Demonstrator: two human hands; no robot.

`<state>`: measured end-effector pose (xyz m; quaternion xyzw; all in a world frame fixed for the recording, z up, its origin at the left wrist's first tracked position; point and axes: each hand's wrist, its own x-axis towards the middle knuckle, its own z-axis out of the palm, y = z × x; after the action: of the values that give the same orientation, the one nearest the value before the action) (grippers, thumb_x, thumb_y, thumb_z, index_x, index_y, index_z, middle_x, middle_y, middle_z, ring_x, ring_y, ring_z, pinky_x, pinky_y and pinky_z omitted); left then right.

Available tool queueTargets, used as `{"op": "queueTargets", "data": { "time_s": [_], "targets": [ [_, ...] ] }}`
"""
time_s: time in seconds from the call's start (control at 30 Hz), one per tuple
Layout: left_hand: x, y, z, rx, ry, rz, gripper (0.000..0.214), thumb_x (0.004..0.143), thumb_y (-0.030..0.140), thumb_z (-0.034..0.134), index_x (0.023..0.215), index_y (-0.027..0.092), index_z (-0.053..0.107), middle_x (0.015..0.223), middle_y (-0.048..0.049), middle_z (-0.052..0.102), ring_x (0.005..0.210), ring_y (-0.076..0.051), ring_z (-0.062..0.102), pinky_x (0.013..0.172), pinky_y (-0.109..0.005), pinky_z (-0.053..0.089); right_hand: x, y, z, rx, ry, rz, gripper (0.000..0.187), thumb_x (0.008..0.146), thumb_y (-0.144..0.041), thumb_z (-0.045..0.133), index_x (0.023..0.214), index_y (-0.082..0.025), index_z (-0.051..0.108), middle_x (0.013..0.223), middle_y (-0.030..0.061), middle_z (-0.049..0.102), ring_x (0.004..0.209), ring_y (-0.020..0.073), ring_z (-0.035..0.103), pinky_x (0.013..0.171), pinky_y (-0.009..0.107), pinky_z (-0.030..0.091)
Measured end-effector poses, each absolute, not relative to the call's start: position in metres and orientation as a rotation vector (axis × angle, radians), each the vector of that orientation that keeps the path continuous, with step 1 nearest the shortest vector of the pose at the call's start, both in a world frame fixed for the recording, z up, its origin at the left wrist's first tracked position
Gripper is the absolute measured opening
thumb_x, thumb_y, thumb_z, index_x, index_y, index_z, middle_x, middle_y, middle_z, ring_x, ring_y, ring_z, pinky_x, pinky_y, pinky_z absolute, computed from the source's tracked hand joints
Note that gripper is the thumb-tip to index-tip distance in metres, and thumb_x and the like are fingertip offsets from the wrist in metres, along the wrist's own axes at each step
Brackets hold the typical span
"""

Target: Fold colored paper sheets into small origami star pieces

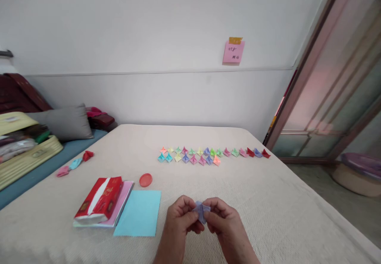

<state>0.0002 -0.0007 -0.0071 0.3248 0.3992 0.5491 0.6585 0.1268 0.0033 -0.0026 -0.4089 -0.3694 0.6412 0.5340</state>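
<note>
My left hand (180, 218) and my right hand (223, 222) meet low in the middle of the view, pinching a folded lilac paper piece (201, 211) between their fingers. Part of the paper is hidden by my fingers. Left of my hands lies a light blue paper sheet (138, 213), flat on the beige textured bedcover (238, 192). Beyond my hands, two rows of small multicoloured origami pieces (208, 155) stand on the cover.
A red tissue pack (99, 199) rests on a pink notebook (128, 194), with a round red lid (145, 180) nearby. Several folded pieces (75, 163) lie on a blue surface beside a yellow basket (29, 164). A glass door (324, 77) stands at the right.
</note>
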Motion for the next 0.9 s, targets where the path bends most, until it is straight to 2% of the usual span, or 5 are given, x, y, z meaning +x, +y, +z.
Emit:
{"op": "queueTargets", "data": {
  "time_s": [0.17,0.47,0.67,0.9],
  "targets": [
    [0.004,-0.001,-0.011,0.883,0.963,1.278,0.018,0.065,0.026,0.07,0.064,0.017,0.054,0.048,0.0024,0.062,0.042,-0.012,0.055,0.045,-0.022,0.038,0.125,0.002,-0.002,-1.022,-0.856,1.495,0.007,0.06,-0.016,0.071,0.06,-0.017,0.063,0.047,-0.0044,0.052,0.045,0.0082,0.037,0.046,0.023,0.023],
    [0.009,-0.004,-0.007,0.895,0.947,1.297,0.015,0.068,0.023,0.066,0.062,0.018,0.053,0.048,0.0021,0.062,0.044,-0.012,0.055,0.046,-0.022,0.039,0.124,-0.001,0.0,-1.047,-0.828,1.455,0.003,0.06,-0.014,0.063,0.058,-0.017,0.063,0.046,-0.0043,0.049,0.047,0.0099,0.037,0.048,0.025,0.026],
    [0.007,-0.005,-0.006,0.848,0.913,1.279,0.009,0.064,0.017,0.063,0.062,0.018,0.054,0.047,0.0034,0.061,0.041,-0.011,0.054,0.043,-0.021,0.036,0.124,-0.004,0.0,-1.051,-0.957,1.3,0.015,0.058,-0.007,0.058,0.05,-0.019,0.059,0.047,-0.0059,0.043,0.049,0.0104,0.036,0.049,0.025,0.026],
    [0.005,-0.013,0.003,0.805,0.822,1.291,0.008,0.076,0.014,0.051,0.069,0.017,0.055,0.055,0.001,0.062,0.046,-0.011,0.056,0.047,-0.022,0.037,0.129,-0.004,-0.005,-0.927,-1.073,1.342,0.022,0.06,-0.003,0.058,0.051,-0.021,0.066,0.059,-0.004,0.046,0.055,0.0112,0.041,0.053,0.026,0.03]
  ]
}}
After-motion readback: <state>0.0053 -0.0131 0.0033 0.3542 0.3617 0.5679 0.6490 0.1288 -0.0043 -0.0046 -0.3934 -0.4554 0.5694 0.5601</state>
